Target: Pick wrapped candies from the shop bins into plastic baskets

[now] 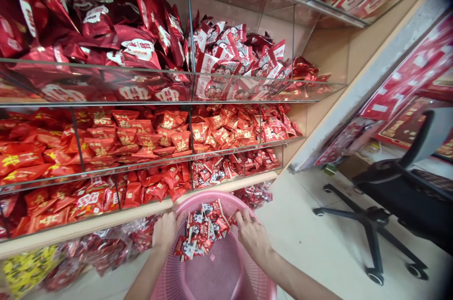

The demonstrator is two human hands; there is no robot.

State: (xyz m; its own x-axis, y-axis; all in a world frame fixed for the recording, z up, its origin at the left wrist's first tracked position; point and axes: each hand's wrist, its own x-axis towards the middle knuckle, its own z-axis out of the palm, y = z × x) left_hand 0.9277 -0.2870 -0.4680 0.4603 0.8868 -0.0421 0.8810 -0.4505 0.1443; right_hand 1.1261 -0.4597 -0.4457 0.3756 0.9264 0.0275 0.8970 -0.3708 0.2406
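A pink plastic basket [247, 262] stands low in the centre, in front of the lowest shelf. Several red, black and white packets [203, 229] lie in its far part. At the basket's left rim, my left hand [164, 230] has its fingers closed on the edge. My right hand [253, 236] is at the right side of the rim, its fingers bent around a small red packet [232, 218] beside the pile. The fingertips of my left hand are partly hidden by the rim.
Glass-fronted shelves [152, 156] with red packets rise ahead and to the left. Under them lie plastic bags [102, 248] and a yellow patterned pack [31, 267]. A black wheeled chair [399, 191] stands at the right.
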